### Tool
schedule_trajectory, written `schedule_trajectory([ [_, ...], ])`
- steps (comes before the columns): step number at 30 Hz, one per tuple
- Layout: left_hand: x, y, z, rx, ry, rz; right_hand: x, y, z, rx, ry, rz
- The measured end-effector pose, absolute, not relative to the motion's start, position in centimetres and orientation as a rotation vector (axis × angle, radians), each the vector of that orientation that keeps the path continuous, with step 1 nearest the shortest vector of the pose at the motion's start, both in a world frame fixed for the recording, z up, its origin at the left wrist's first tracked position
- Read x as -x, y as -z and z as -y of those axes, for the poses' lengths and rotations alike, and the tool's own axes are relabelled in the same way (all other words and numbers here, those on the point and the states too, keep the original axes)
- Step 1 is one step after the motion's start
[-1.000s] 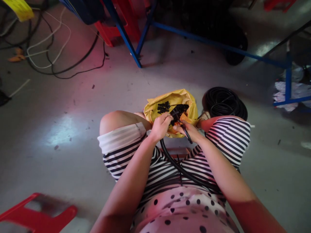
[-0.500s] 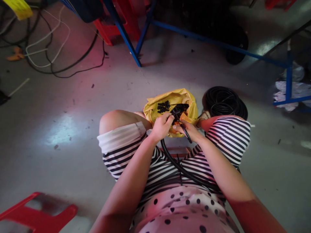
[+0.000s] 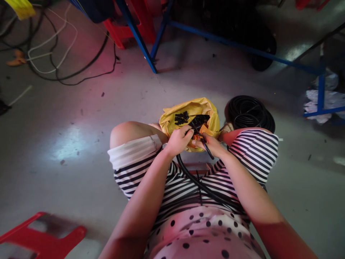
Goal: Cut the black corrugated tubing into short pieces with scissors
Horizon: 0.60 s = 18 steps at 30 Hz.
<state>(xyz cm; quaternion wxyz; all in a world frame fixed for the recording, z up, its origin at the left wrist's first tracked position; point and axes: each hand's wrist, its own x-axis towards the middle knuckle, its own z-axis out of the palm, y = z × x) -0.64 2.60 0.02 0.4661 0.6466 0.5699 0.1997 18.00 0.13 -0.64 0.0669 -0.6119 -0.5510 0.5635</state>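
My left hand [image 3: 178,141] is closed around a black corrugated tube [image 3: 192,178], which runs back across my lap. In my right hand [image 3: 212,144] is a pair of black-handled scissors [image 3: 208,151], one handle loop showing below the fingers. Their blades point toward the tube end by my left thumb; whether they touch it is hard to see. Both hands are over the near rim of a yellow bag [image 3: 170,114] between my feet. Short black tube pieces [image 3: 182,118] lie inside the bag.
A coil of black tubing [image 3: 251,114] lies on the floor beside my right foot. Ahead stands a blue metal frame [image 3: 140,39] with a red stool [image 3: 115,34] behind it. Loose cables [image 3: 78,75] spread at the upper left. Another red stool [image 3: 43,239] is at the lower left.
Very little differs. The tube below my left hand has shifted slightly left, and the scissors' handle has tilted a touch to the right.
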Motion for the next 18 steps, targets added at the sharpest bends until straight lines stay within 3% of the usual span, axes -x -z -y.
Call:
schedule_trajectory([
  [18,0.82,-0.16,-2.51,-1.454,-0.57,-1.269,-18.41,0.48,-0.04,1.785,-1.681,1.603],
])
